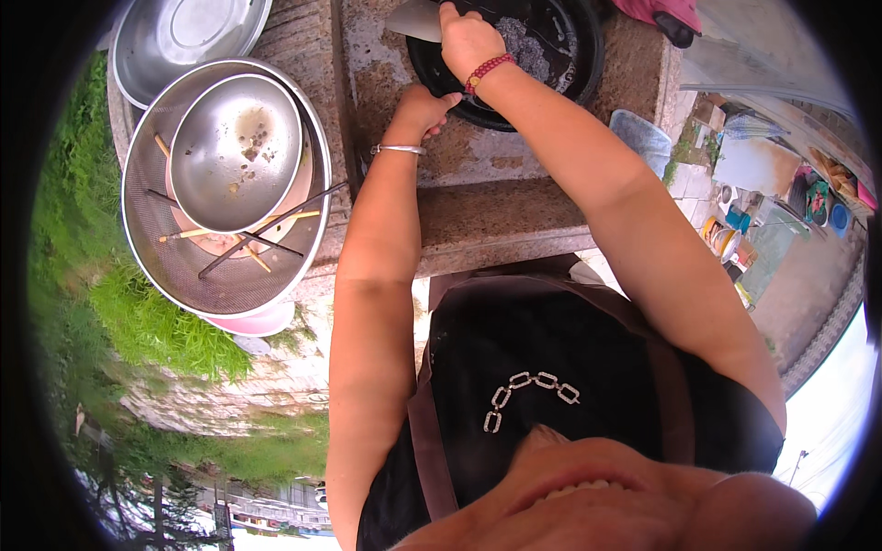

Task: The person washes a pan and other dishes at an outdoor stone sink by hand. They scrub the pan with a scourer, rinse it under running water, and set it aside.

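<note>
A round black pan (pixel 591 52) lies in the stone sink (pixel 482 162) in front of me. My left hand (pixel 420 110) is at its near left rim, thumb on the edge and fingers curled below. Over the pan's left side, my right hand (pixel 472 41) is closed around a tool with a flat metal blade (pixel 413 19). The tool's handle is mostly hidden by the hand, so its exact kind is unclear. A grey clump that looks like steel wool (pixel 522 47) sits on the wet pan bottom, to the right of my right hand.
On the left ledge (pixel 331 231), a mesh strainer basket (pixel 148 206) holds a soiled metal bowl (pixel 234 151) and several chopsticks (pixel 275 217). Behind it is a metal basin (pixel 189 34). A bluish plastic container (pixel 641 141) and a pink cloth item (pixel 651 12) are at the right.
</note>
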`<state>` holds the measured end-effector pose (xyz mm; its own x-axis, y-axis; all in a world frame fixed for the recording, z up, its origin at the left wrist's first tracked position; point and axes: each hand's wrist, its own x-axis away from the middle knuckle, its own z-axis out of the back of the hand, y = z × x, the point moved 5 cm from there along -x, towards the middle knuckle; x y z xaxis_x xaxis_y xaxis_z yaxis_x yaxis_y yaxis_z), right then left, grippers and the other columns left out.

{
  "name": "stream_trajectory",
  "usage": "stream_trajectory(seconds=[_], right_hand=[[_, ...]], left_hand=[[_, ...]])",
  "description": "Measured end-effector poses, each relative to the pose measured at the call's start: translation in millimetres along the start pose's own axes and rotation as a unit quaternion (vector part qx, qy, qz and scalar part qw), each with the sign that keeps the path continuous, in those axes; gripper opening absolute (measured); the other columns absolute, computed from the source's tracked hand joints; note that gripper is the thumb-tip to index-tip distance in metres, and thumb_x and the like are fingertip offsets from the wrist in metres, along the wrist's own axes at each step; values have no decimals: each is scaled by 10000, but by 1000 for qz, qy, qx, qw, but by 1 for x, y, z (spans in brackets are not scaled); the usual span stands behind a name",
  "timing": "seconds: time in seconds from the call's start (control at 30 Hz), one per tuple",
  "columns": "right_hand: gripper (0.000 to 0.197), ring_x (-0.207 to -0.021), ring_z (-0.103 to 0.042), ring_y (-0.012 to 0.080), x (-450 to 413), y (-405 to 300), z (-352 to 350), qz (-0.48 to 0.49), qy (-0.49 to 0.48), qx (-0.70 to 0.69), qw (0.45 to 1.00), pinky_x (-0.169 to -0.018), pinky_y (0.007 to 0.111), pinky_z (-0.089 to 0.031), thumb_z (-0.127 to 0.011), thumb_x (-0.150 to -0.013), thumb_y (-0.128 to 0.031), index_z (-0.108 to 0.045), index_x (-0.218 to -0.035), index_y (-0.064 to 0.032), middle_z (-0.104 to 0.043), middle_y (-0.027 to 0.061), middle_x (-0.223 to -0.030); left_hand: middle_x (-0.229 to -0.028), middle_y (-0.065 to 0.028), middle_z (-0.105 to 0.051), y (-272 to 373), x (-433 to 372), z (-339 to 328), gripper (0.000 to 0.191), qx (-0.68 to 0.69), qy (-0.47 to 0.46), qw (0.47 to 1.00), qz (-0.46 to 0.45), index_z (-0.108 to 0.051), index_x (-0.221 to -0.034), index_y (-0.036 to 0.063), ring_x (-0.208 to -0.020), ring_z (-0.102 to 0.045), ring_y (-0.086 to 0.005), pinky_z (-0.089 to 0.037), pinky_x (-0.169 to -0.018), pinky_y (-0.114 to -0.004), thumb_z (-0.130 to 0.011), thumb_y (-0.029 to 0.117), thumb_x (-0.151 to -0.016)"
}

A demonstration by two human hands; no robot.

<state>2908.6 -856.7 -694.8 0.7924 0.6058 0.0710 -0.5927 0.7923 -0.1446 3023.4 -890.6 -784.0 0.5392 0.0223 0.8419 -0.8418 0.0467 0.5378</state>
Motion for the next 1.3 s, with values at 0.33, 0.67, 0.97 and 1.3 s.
stream_trajectory(seconds=[0.33,0.67,0.97,1.3], right_hand=[[422,-729,-635,422,14,-8,9,5,-25,-19,1000,-637,453,-540,-495,-783,-48,-461,-1203,-20,-587,293,-877],[337,-716,-644,389,-8,6,4,-85,-72,-123,986,-644,487,-512,-358,-857,-64,-481,-1149,50,-626,271,-768],[394,-777,-627,437,-5,13,-4,-156,-72,-143,975,-675,485,-518,-355,-868,-91,-418,-1237,32,-573,315,-893],[461,-858,-616,431,4,26,-1,-141,-35,-183,972,-775,443,-518,-550,-758,-61,-437,-1200,10,-578,312,-981]], left_hand=[[-562,-59,-553,6,-10,1,319,38,-14,999,-3,-541,-724,-18,-409,-499,-147,-379,-356,-302,-660,259,-830],[-551,-74,-582,17,-16,-6,325,-13,23,1000,6,-551,-662,-26,-419,-537,-155,-411,-381,-319,-638,240,-827],[-549,-69,-580,34,-14,-15,204,-9,22,999,-45,-565,-720,14,-415,-526,-151,-384,-369,-302,-591,184,-829],[-553,-54,-563,43,-13,-19,217,-14,1,999,-30,-552,-741,18,-417,-514,-149,-375,-360,-302,-592,208,-837]])
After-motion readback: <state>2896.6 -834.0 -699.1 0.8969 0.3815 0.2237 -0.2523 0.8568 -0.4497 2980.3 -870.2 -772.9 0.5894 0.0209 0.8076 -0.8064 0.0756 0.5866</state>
